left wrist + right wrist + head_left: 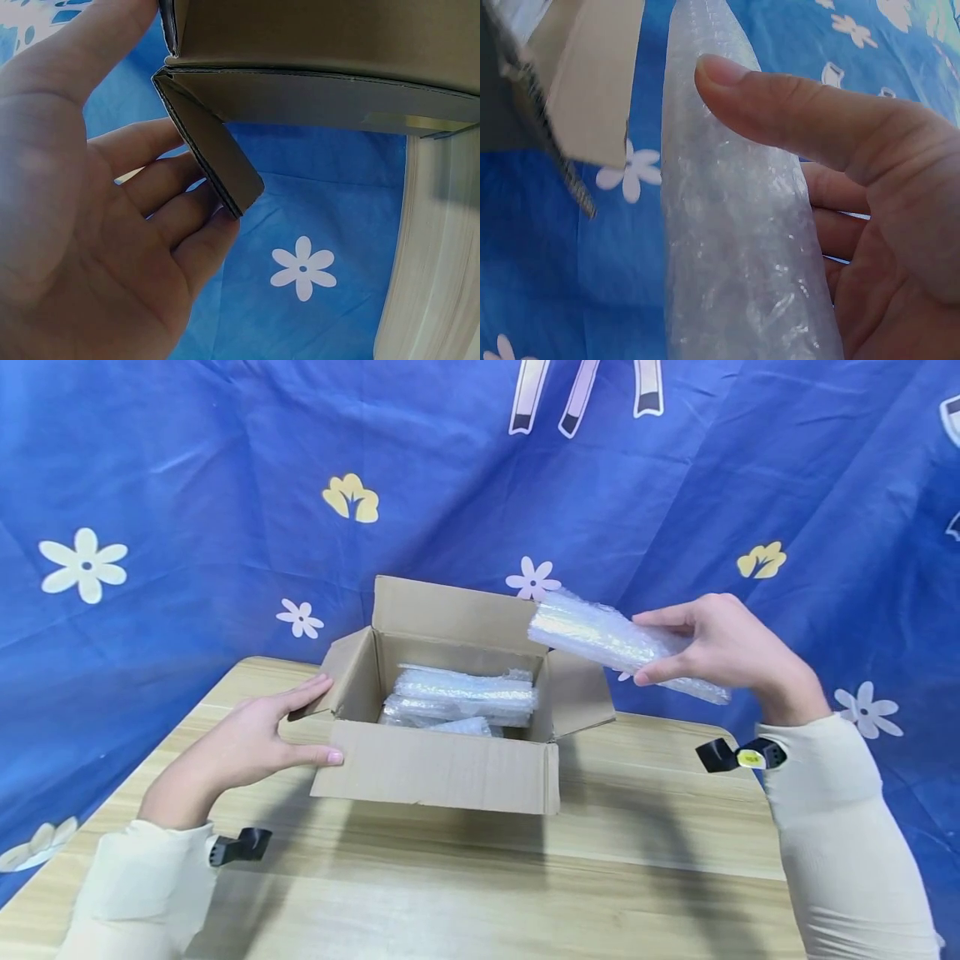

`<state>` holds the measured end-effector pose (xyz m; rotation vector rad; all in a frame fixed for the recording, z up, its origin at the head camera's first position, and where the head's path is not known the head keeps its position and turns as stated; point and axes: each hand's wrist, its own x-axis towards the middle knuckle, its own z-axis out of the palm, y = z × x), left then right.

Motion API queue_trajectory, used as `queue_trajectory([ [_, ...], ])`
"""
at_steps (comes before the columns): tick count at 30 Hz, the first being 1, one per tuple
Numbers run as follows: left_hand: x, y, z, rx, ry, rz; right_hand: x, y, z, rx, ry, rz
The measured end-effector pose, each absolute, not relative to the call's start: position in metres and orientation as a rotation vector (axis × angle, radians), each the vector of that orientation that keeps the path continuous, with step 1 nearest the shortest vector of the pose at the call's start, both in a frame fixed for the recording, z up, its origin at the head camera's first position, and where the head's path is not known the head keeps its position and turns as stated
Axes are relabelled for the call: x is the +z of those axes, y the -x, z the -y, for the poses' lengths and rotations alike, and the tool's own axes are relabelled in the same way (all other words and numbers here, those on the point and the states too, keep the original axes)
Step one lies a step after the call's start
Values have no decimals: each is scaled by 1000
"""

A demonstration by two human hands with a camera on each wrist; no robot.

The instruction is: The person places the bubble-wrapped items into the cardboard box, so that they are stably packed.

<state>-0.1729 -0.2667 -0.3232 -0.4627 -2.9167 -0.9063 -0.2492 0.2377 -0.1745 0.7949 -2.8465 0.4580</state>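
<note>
An open cardboard box [442,768] sits on the wooden table, its flaps spread outward. Inside lie several clear bubble-wrap packs [465,689], stacked flat; what they contain cannot be made out. My left hand [247,739] steadies the box at its near left corner, fingers against the left flap [214,150] and the extended thumb on the front flap. To the right of the box and above its right flap, my right hand [720,643] holds up another long bubble-wrap pack [735,225], pinched between thumb and fingers. This pack tilts down toward the right.
The light wooden table [420,893] ends just behind the box. A blue cloth [450,468] printed with flowers hangs behind it. The box's right flap [581,693] sticks out beneath the raised pack. Black straps with small devices sit on both sleeved wrists.
</note>
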Motion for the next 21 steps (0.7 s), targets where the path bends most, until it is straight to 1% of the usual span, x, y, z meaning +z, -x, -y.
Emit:
queue_trajectory([
  [7,-324,174,267,-912,478,2912,-166,260,-206,437,-945,2845],
  [11,-324,174,267,-915,488,2902,-164,268,-190,440,-982,2868],
  [21,-324,174,265,-898,478,2899,-171,287,-158,495,-1159,2914],
])
